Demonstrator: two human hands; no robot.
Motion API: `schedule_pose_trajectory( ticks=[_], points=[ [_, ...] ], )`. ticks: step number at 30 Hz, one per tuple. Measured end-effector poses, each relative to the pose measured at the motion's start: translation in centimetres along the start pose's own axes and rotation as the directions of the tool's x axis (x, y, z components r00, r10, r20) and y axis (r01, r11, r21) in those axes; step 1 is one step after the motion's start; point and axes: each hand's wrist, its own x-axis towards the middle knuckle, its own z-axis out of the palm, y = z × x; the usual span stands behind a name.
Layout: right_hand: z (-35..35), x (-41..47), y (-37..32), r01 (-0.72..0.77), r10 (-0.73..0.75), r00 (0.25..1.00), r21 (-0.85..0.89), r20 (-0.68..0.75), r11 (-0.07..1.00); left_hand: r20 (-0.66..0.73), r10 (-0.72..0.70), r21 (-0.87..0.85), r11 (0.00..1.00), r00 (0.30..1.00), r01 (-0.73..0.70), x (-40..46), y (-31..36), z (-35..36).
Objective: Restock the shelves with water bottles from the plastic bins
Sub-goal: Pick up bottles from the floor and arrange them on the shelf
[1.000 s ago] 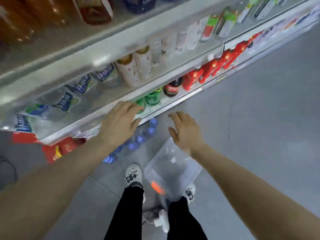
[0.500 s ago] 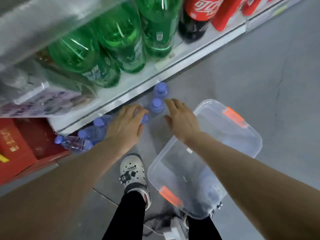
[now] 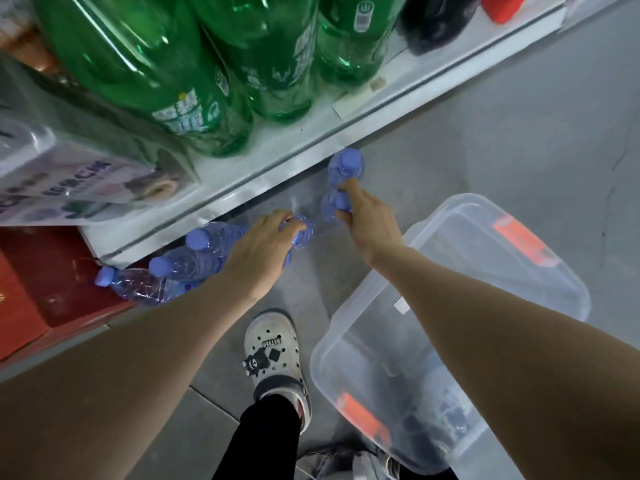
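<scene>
The shelf [image 3: 311, 147] runs slantwise across the top of the view, its white edge just above the grey floor [image 3: 502, 140]. On it stand big green bottles [image 3: 145, 74], with a dark bottle [image 3: 433, 26] further right and a wrapped pack [image 3: 69, 157] at the left end. Below the pack sits a red box [image 3: 31, 296] on the floor.

The clear bin [image 3: 561, 282] lies on the floor at the right, with orange latches at its two ends; the right forearm crosses over it. It looks nearly empty, though what lies at its near end is too blurred to tell.

A row of water bottles with blue caps stands and lies on the floor along the shelf's foot. Three lying bottles [image 3: 180, 265] lean out from under the shelf at the left, caps toward the camera. One upright bottle [image 3: 346, 166] stands at the far end of the row, just beyond the right hand.

The left hand [image 3: 259, 251] curls over the top of a bottle [image 3: 301, 232], fingers wrapped around its neck. The right hand [image 3: 367, 216] grips the cap end of another bottle [image 3: 334, 204], the forefinger stretched up toward the far bottle.

A white clog [image 3: 272, 355] on a black-trousered leg stands between the arms.
</scene>
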Motion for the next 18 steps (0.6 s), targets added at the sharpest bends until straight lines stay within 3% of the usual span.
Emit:
schedule_pose_trajectory(
  ticks=[4,10,13,18],
  points=[
    [-5.2,-2.7,-1.0,-0.12,0.122,0.992,0.141,-0.011,0.983,0.094,-0.096,-0.051,0.994,0.991,0.101,-0.3,2.2,-3.3],
    [-19.1,-9.8,-5.9,-0.129,0.121,0.991,0.196,0.049,0.972,0.243,-0.166,-0.14,0.969,0.956,0.204,-1.8,11.8,-14.1],
    [-27.5,-14.2,-10.4,-0.1,0.092,0.995,0.247,0.043,0.964,0.287,-0.111,-0.242,0.953,0.951,0.184,-3.5,17.7,-20.9],
    [-40.8,-21.4,-18.4,0.023,0.003,0.997,0.348,-0.073,0.937,0.191,-0.079,-0.472,0.867,0.978,0.162,-7.5,26.6,-32.7]
  ],
)
